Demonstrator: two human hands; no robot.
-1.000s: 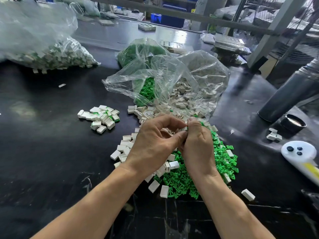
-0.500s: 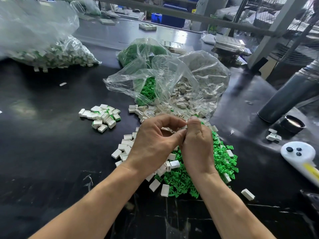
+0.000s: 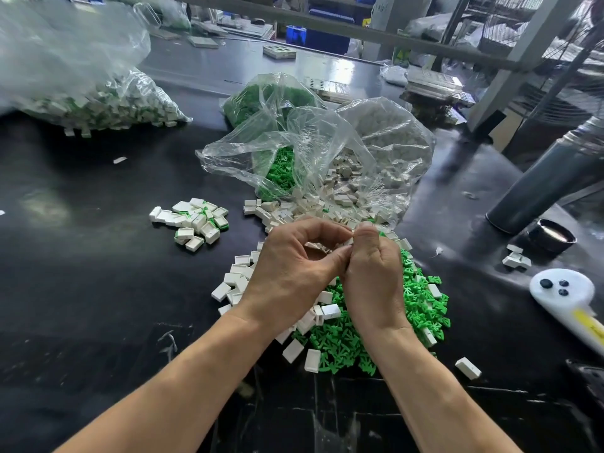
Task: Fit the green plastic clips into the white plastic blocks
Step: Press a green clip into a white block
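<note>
The fingers (image 3: 340, 230) of the left hand (image 3: 287, 273) curl in toward the thumb, and the thumb of the right hand (image 3: 372, 276) presses against them from the other side, so both hands pinch one small white block (image 3: 349, 241) held between them above the surface (image 3: 98, 289). Only a sliver of that block shows between the fingertips. Whether a green clip is already seated in it cannot be told, since the fingers cover it.

The parts look light, rigid and smooth, moulded plastic that probably slips easily. A block is likely best held by its long side walls with the open face clear, and a clip by its flat back, pushed in straight so thin legs do not bend.

Beneath the hands lies the loose pile of green clips (image 3: 421, 305), with loose white blocks (image 3: 235, 279) spread to its left, partly hidden by the wrists. Further left sits a small heap of finished blocks (image 3: 196, 220) showing green at their edges. Beyond the hands an open clear bag (image 3: 294, 152) spills more clips and blocks; its creased film blurs the contents. A larger bag (image 3: 81, 93) at far left is cut off by the frame edge.
</note>
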